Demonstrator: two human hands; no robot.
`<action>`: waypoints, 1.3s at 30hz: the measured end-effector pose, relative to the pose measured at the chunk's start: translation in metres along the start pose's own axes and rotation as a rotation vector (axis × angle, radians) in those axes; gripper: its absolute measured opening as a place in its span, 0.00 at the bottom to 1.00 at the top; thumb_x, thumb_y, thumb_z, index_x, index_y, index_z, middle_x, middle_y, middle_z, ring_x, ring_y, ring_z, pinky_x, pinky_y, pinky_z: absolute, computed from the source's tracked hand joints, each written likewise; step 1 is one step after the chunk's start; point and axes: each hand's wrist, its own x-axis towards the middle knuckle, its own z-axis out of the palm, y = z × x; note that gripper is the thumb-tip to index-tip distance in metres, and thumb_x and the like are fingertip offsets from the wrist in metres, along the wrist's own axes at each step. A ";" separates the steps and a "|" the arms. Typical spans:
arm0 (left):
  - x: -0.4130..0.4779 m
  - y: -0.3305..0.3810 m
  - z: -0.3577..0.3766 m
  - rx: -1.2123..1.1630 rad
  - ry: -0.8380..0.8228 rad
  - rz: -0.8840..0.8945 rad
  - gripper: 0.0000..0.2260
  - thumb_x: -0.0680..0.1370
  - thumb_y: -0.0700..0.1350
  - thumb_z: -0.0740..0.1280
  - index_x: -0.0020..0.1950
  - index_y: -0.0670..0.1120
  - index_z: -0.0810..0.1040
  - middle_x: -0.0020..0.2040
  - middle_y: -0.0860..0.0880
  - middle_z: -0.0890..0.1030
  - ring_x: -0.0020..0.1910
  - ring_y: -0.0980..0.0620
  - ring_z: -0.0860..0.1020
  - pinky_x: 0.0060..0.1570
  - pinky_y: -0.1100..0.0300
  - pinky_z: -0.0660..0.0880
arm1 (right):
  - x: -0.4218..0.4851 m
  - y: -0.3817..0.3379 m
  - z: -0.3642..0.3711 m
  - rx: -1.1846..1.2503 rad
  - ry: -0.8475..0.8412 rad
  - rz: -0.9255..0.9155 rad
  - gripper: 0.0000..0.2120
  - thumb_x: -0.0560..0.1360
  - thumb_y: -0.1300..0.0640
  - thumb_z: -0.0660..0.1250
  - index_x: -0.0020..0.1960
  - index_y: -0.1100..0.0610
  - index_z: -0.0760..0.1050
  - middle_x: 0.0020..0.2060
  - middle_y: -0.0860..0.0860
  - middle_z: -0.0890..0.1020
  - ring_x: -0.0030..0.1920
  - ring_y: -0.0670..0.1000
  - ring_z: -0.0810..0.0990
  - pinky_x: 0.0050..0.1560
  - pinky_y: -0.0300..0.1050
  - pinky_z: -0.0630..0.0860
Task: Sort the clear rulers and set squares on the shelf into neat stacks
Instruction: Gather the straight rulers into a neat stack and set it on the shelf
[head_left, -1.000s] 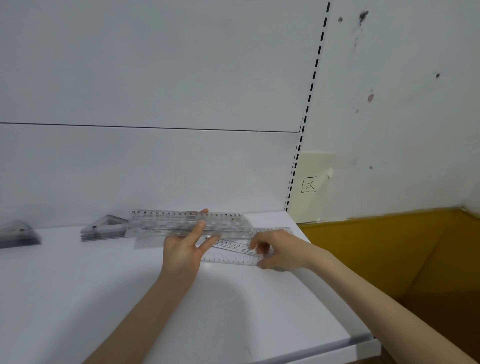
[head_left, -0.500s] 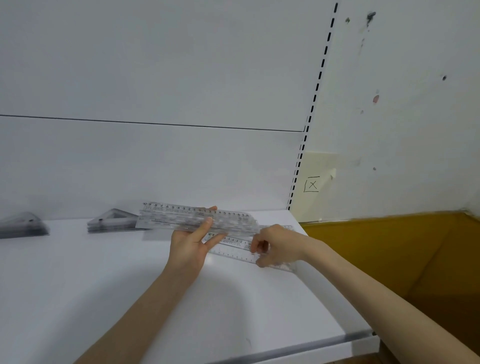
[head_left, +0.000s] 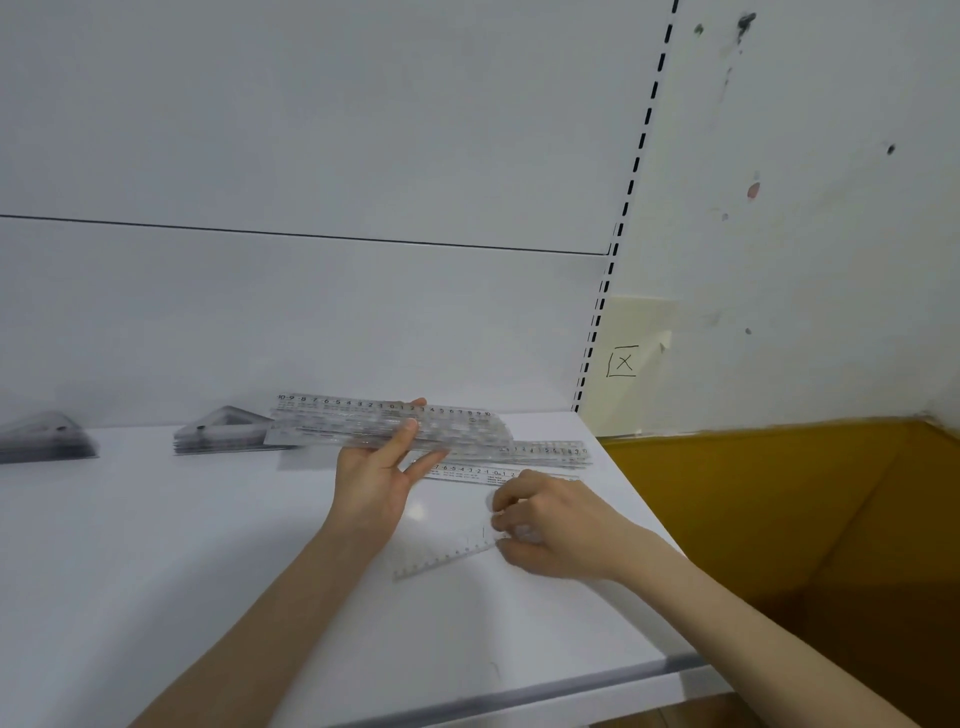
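Left hand (head_left: 374, 480) grips a bundle of clear plastic rulers (head_left: 384, 423) above the white shelf (head_left: 156, 545); right hand (head_left: 556, 525) pinches one loose clear ruler (head_left: 441, 558) nearer that shelf's front edge, best aligned edge-to-edge before joining.

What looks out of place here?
One clear ruler lies diagonally, pinched by the right hand, askew to the loose rulers fanned behind it near the shelf edge. The left hand holds a ruler bundle.

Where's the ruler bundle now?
Head view, centre: the left hand holds the ruler bundle above the shelf, right of the nearest set-square stack, behind the loose ruler the right hand pinches.
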 end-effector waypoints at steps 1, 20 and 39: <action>0.000 0.000 0.000 0.006 -0.008 0.000 0.05 0.77 0.34 0.63 0.47 0.39 0.79 0.58 0.43 0.81 0.61 0.43 0.78 0.51 0.45 0.80 | -0.001 0.000 0.000 0.021 -0.002 -0.007 0.11 0.76 0.51 0.65 0.47 0.58 0.81 0.54 0.47 0.79 0.54 0.50 0.75 0.43 0.47 0.76; -0.011 0.002 0.005 0.013 -0.084 -0.009 0.15 0.78 0.34 0.63 0.39 0.47 0.85 0.54 0.46 0.83 0.55 0.46 0.82 0.49 0.49 0.81 | -0.097 -0.055 0.016 0.011 0.248 -0.096 0.19 0.73 0.35 0.65 0.57 0.44 0.81 0.54 0.43 0.83 0.53 0.44 0.79 0.44 0.41 0.80; -0.013 -0.007 -0.002 0.065 -0.100 -0.056 0.06 0.77 0.33 0.64 0.48 0.42 0.79 0.54 0.45 0.83 0.59 0.44 0.79 0.46 0.50 0.81 | -0.100 -0.077 0.002 -0.157 0.497 -0.313 0.08 0.77 0.57 0.67 0.40 0.56 0.81 0.38 0.47 0.82 0.38 0.49 0.77 0.32 0.41 0.73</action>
